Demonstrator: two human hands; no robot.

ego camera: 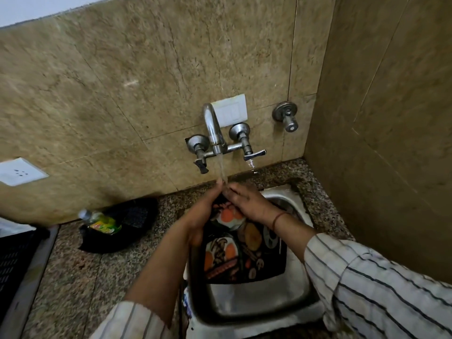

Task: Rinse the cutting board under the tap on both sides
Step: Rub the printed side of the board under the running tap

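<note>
A black cutting board (247, 255) printed with food pictures stands tilted in the steel sink (259, 304), printed side facing me. Water runs from the chrome wall tap (215, 133) onto its top edge. My left hand (203, 211) grips the board's upper left edge. My right hand (247, 200) lies flat on the board's top, fingers spread under the stream. The board's back side is hidden.
A black tray (127, 231) holding a green-labelled bottle (102, 222) sits on the speckled granite counter (80, 277) left of the sink. A dark crate (14, 260) is at the far left. A tiled wall closes in at the right, with a separate valve (287, 118).
</note>
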